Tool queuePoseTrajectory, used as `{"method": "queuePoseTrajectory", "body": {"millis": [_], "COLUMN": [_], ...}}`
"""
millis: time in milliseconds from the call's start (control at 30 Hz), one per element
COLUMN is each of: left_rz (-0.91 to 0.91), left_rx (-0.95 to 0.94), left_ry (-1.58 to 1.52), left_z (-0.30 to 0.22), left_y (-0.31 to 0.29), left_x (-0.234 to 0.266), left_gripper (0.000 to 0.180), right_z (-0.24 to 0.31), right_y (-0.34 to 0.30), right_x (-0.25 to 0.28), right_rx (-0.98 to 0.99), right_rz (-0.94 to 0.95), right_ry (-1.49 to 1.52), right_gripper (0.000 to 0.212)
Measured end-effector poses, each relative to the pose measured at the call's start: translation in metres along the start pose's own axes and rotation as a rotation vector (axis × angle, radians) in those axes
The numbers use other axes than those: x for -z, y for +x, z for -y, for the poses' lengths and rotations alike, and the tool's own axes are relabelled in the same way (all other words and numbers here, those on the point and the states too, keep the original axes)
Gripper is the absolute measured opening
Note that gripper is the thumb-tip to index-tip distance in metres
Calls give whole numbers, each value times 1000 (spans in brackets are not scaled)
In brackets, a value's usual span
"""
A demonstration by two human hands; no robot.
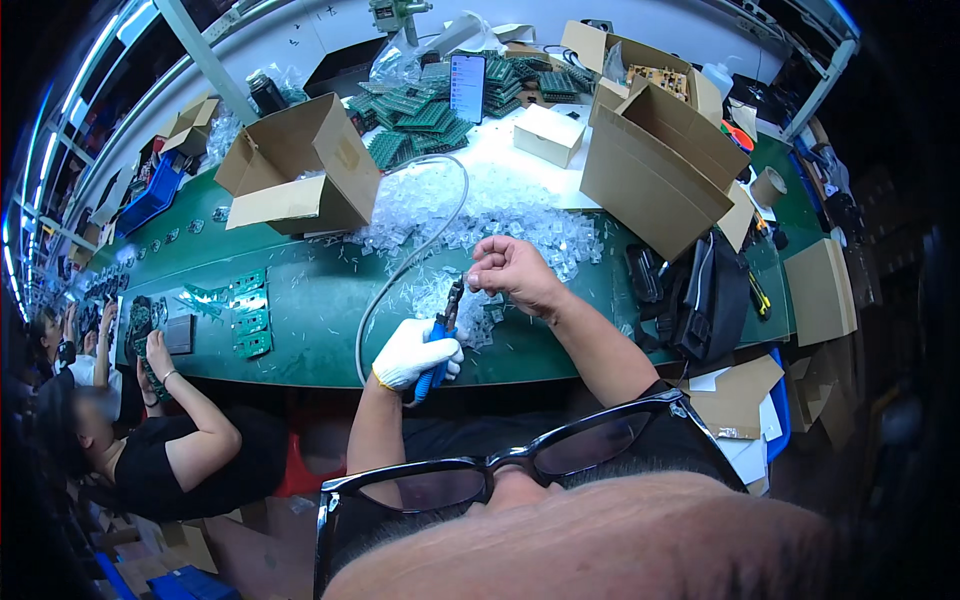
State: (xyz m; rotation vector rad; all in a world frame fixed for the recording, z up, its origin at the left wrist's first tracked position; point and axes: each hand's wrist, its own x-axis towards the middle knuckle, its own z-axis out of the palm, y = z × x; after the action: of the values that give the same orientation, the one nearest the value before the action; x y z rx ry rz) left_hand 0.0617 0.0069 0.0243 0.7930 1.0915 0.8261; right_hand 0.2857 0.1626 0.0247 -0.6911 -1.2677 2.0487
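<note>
In a white glove, my left hand (418, 355) is wrapped round blue-handled nippers (438, 335), with their dark jaws pointing up and away from me. A grey hose (382, 290) loops over the bench and runs down to the lower end of the nippers. My bare right hand (515, 275) is closed in a pinch just beside the jaw tips. Whatever sits between those fingertips is too small to make out. Beneath and beyond both hands spreads a heap of small clear plastic pieces (520, 215), with thin clear slivers scattered around it.
An open cardboard box (300, 170) stands left of the heap, a larger one (660, 165) right of it. Green circuit boards (420, 110) are piled behind, near an upright phone (467, 88). A black bag (700, 300) lies at right. At left, a co-worker (190, 430) handles a board.
</note>
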Motion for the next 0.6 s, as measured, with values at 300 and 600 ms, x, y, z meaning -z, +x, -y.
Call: {"method": "queuePoseTrajectory", "body": {"millis": [300, 600], "left_rz": [-41, 106], "left_rx": [-33, -207], "left_ry": [-51, -347], "left_z": [2, 19], "left_y": [1, 4], "left_x": [2, 21], "left_gripper": [39, 71], "right_z": [1, -7], "right_y": [-1, -4], "right_x": [3, -11], "right_rx": [1, 221], "right_rz": [-14, 147], "right_ry": [-18, -949], "right_gripper": [30, 25]}}
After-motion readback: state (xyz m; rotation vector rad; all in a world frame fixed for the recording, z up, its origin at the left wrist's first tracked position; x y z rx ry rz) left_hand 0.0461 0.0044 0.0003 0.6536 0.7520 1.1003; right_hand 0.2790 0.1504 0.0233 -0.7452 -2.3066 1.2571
